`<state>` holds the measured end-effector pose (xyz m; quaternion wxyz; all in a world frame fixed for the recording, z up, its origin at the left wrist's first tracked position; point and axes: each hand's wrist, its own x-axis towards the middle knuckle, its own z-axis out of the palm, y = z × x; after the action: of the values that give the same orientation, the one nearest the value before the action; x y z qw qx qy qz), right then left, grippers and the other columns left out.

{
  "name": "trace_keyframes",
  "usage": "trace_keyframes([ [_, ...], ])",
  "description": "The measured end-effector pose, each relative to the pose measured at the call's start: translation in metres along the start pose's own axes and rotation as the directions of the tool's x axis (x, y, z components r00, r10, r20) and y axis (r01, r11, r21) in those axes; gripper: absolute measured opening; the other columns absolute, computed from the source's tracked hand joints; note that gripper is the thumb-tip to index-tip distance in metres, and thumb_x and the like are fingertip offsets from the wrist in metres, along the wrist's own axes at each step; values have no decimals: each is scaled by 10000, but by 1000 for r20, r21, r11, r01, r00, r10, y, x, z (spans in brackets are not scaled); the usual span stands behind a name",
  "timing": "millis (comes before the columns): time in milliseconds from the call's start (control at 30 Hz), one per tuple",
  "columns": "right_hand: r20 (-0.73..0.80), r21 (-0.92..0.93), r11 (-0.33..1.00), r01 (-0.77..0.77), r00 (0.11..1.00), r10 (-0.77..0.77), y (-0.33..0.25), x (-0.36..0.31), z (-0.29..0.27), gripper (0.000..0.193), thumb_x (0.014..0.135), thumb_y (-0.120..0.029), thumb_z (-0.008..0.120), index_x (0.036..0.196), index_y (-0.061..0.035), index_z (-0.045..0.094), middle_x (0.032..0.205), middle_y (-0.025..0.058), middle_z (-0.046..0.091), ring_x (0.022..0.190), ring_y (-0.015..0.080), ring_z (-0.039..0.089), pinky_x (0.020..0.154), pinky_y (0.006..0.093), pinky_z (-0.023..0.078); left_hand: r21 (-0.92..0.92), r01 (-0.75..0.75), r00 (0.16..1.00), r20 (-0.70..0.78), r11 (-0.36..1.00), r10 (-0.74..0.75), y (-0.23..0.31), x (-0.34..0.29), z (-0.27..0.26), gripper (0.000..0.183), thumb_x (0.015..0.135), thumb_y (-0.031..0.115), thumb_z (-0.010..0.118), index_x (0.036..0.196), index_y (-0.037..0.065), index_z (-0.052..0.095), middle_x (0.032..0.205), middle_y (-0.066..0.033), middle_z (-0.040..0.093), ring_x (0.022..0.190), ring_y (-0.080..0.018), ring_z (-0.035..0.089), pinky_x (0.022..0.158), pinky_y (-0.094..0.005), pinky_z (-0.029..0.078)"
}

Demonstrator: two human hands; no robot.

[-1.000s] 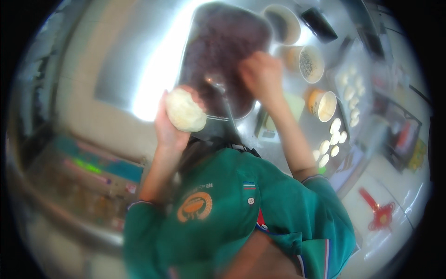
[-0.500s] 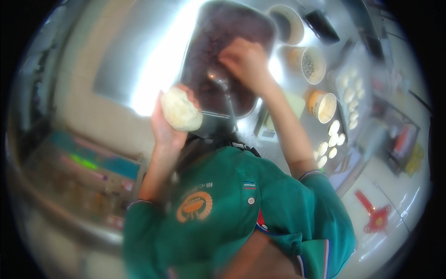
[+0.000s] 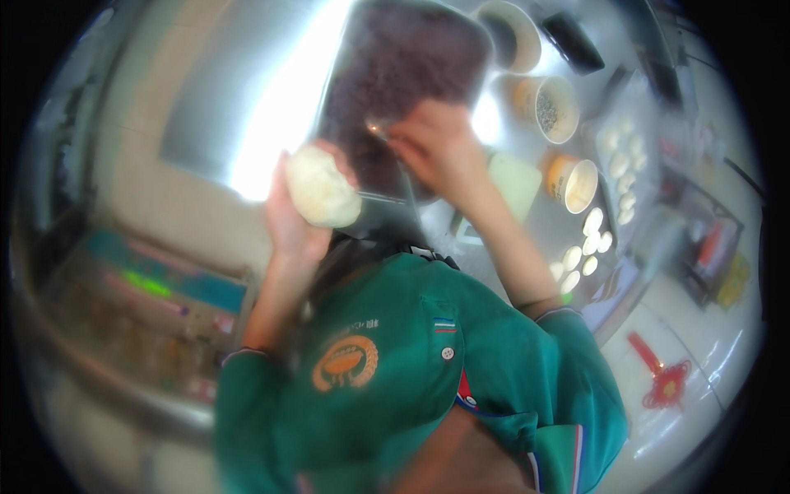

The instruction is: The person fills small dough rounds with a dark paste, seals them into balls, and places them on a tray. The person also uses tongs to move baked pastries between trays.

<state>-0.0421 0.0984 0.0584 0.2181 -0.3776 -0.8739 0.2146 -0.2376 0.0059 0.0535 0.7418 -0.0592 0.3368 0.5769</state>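
Note:
In my left hand [image 3: 290, 221] rests a large pale lump of dough [image 3: 322, 188], my fingers curled round it just left of a metal tray [image 3: 385, 196]. Dark reddish-brown paste [image 3: 411, 51] fills that tray. My right hand [image 3: 440, 148] is over the tray's near right part, its fingers bent and drawn together; whatever they hold is hidden. A metal spoon [image 3: 376, 129] lies with its bowl in the paste, close by my right fingertips, and its handle points toward me. Whether the fingertips touch the spoon is unclear.
Right of the tray stand a large tub [image 3: 527, 41], a cup of dark specks [image 3: 555, 114] and an orange-and-white cup [image 3: 578, 186]. A pale green square thing [image 3: 515, 183] lies nearer. Several white dough pieces [image 3: 591, 244] sit at the right; a black phone-like object [image 3: 572, 43] lies beyond.
My right hand has come back toward me from the middle of the paste, to beside the spoon. My left hand still holds the dough in nearly the same place.

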Motion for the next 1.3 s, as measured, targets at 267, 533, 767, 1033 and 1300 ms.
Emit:
trace_keyframes([
  [267,-49,-270,963,2,999,-16,-20,-13,10,162,703,-98,751,851,-101,684,780,22,561,756,204,557,703,346,370,49,-5,998,-55,999,7,-5,2,5,502,1008,459,261,1028,42,539,874,-99,545,797,-233,550,738,-372,475],
  [533,-128,363,904,-226,949,288,-60,-12,-18,144,684,-82,761,812,-86,697,927,54,657,785,205,599,705,323,397,284,-117,989,-49,952,137,-19,-3,17,538,1059,406,227,1020,10,589,938,-124,634,874,-220,621,791,-344,514],
  [767,-328,173,981,84,945,-23,-66,-37,-34,188,713,-162,754,887,-94,730,1075,51,664,885,208,593,809,334,408,335,-180,983,34,925,179,-41,-19,50,525,1069,387,238,1062,4,598,960,-110,644,888,-183,631,835,-338,511],
  [1033,-357,61,991,122,930,-93,-53,-98,-78,283,751,-285,729,971,-108,709,1204,115,616,1016,294,582,884,408,408,436,-171,985,78,883,152,-94,-28,87,497,1049,428,332,1087,17,608,998,-93,657,900,-180,645,824,-328,519],
  [1300,-582,455,890,12,760,287,-16,-209,-129,741,824,-348,718,1415,-21,415,1454,218,410,1335,383,406,1124,456,288,422,-162,874,481,892,-69,-198,-18,129,537,1034,505,311,1137,44,567,1061,-75,631,996,-190,621,850,-343,508],
])
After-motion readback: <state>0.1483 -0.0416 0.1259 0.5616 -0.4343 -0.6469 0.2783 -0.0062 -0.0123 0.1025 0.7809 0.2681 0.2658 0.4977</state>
